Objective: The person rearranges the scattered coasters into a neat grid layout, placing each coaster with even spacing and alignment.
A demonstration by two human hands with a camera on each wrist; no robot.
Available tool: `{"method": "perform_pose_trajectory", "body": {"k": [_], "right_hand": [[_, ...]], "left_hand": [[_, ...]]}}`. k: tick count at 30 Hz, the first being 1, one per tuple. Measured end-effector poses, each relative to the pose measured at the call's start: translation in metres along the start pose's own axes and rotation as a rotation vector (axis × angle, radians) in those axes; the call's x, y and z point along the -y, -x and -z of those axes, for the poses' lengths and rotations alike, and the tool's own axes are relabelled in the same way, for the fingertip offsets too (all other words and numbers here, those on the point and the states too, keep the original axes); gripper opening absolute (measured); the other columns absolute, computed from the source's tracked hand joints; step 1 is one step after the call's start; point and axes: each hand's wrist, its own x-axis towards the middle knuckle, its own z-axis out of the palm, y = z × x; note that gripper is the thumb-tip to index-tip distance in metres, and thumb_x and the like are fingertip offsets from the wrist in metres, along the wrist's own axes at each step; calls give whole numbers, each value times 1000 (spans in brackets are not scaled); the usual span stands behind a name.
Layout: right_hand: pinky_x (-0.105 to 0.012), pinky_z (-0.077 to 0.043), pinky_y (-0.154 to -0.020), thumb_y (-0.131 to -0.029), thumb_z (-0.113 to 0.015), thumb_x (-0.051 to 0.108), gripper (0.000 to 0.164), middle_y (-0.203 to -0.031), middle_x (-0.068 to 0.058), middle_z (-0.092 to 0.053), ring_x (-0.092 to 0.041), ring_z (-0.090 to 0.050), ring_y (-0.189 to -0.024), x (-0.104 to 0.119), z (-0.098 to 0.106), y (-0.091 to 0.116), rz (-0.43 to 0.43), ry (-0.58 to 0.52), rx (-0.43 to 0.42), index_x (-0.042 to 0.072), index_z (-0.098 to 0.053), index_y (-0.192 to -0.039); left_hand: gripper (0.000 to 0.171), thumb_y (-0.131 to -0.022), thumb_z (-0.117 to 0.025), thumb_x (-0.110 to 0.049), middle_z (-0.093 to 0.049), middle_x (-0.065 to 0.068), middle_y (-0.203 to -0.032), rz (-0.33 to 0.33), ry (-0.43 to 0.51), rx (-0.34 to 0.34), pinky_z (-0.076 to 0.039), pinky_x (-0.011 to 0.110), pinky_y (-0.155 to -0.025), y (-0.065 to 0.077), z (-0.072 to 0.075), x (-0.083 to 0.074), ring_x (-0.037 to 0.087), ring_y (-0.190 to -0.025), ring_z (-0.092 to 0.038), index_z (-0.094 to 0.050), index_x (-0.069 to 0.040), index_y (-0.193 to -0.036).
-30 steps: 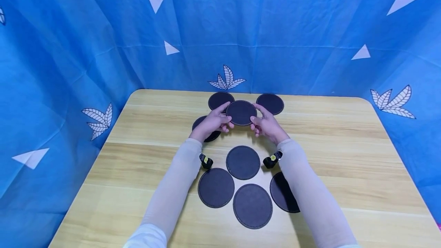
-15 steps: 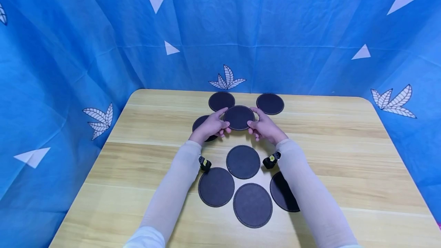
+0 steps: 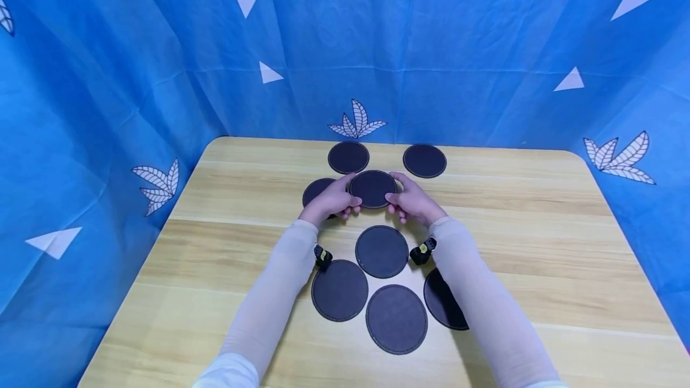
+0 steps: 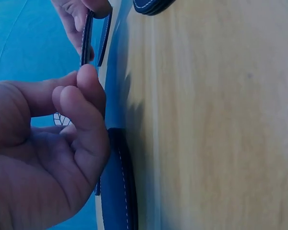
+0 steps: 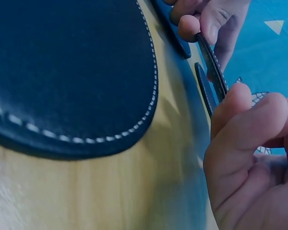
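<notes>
Between both hands, raised above the table, is a round black stitched coaster [image 3: 373, 189]. My left hand [image 3: 335, 199] pinches its left edge with the thumb on top, and my right hand [image 3: 412, 199] pinches the opposite edge. In the left wrist view the coaster [image 4: 87, 40] appears edge-on, apart from the tabletop. The right wrist view also shows it edge-on, with the right hand [image 5: 259, 139] on its near rim. Another coaster [image 3: 315, 189] lies partly hidden under the left hand.
Two coasters lie at the back edge, one left [image 3: 348, 157] and one right [image 3: 424, 161]. Nearer me are several more, including a middle one [image 3: 381, 251], a left one [image 3: 339, 290] and one partly covered by the right sleeve [image 3: 443, 301]. A blue curtain [image 3: 345, 29] hangs behind the wooden table [image 3: 539, 244].
Both hands have brought the held coaster slightly toward me and a little left, then lower in the view. The coasters on the table have stayed put.
</notes>
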Motion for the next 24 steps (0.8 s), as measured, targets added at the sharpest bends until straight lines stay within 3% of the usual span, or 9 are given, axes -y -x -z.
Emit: {"method": "perform_pose_trajectory", "body": {"k": [12,24], "right_hand": [[-25,-46,-43,-105,-49,3,66,-69,-14,-59,-13,-45,-46,-4,-6,-1,-38,-52,-20,19,-18,-162],[-27,-46,-42,-105,-49,3,69,-66,-14,-59,-15,-46,-43,-6,-10,1,-69,-51,-25,22,-16,-162]], "left_hand": [[82,-99,-58,1,-63,16,-73,46,-1,-14,-53,28,-50,3,-6,-3,13,-50,-51,-10,-15,-164],[80,-98,-56,3,-62,13,-68,-3,-63,12,-57,31,-52,0,-2,5,16,-49,-56,-12,-11,-163]]}}
